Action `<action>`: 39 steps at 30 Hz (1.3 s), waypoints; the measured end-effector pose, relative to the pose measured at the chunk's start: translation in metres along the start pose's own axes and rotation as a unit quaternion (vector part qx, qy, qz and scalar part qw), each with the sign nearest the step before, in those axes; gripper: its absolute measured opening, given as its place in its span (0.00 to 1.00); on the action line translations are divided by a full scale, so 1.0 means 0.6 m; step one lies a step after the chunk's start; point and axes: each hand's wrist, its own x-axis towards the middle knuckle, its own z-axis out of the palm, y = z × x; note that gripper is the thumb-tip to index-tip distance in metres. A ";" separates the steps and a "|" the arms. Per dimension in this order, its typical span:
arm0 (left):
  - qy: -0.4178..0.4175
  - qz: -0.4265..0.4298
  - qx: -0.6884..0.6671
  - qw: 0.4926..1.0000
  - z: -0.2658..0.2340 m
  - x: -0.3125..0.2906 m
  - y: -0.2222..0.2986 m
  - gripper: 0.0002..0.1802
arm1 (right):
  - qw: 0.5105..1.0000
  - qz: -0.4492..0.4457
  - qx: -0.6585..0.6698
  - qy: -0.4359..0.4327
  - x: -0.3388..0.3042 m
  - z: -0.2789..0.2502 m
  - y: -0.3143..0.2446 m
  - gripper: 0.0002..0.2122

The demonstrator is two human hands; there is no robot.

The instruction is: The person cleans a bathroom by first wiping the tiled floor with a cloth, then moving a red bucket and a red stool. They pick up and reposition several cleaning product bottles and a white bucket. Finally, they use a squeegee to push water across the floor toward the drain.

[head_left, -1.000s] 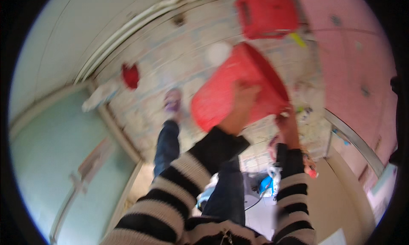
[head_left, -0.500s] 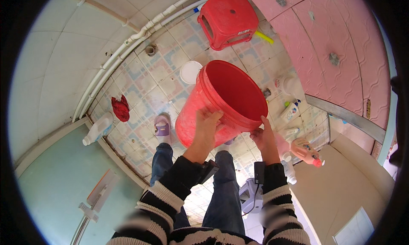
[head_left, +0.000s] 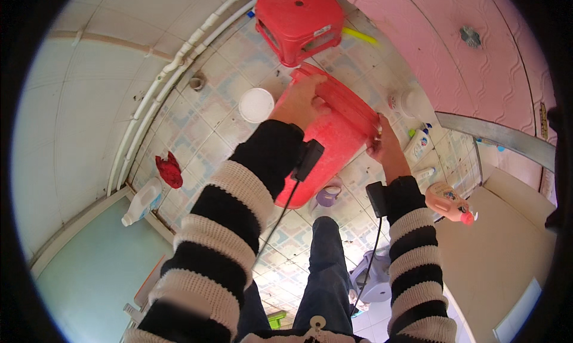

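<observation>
A large red plastic bucket [head_left: 343, 127] is tipped well forward, its mouth facing away from me, so its inside is hidden. My left hand [head_left: 302, 103] grips it near the rim on the left, thumb and fingers bent against the wall. On the opposite side, my right hand [head_left: 385, 145] holds the rim with curled fingers. Beyond the bucket stands a red plastic stool [head_left: 299, 20], very close to the rim in the picture. A round white lid or tub [head_left: 256, 105] lies on the floor left of the bucket.
Patterned tiles [head_left: 200, 128] cover the floor. White pipes [head_left: 156, 92] run along the left wall, near a red cloth [head_left: 169, 170] and a white jug [head_left: 143, 201]. To the right are a white bottle [head_left: 419, 146], a pink bottle [head_left: 446, 201] and a pink panel [head_left: 441, 50].
The bucket has tipped forward, away from me, and its opening has turned out of sight. Both arms reach farther out; my left hand has moved up along the rim.
</observation>
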 end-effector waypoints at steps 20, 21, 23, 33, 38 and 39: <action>0.094 -0.303 -0.328 0.890 0.088 0.046 0.012 0.21 | 0.997 0.002 -0.006 -0.075 -0.182 -0.068 0.322 0.14; 0.088 -0.297 -0.291 0.905 0.094 0.052 0.011 0.20 | 0.997 0.007 0.011 -0.076 -0.191 -0.073 0.332 0.14; 0.083 -0.285 -0.215 0.930 0.099 0.058 0.003 0.19 | 0.996 0.013 0.039 -0.081 -0.197 -0.083 0.338 0.13; 0.231 -0.221 -0.294 0.901 0.147 0.172 0.008 0.12 | 0.995 0.018 0.068 -0.067 -0.225 -0.145 0.288 0.13; 0.187 -0.216 -0.256 0.924 0.172 0.205 0.022 0.13 | 0.996 0.013 0.076 -0.041 -0.224 -0.178 0.266 0.14; 0.214 -0.226 -0.250 0.917 0.183 0.215 0.032 0.13 | 0.996 0.013 0.081 -0.040 -0.224 -0.182 0.263 0.14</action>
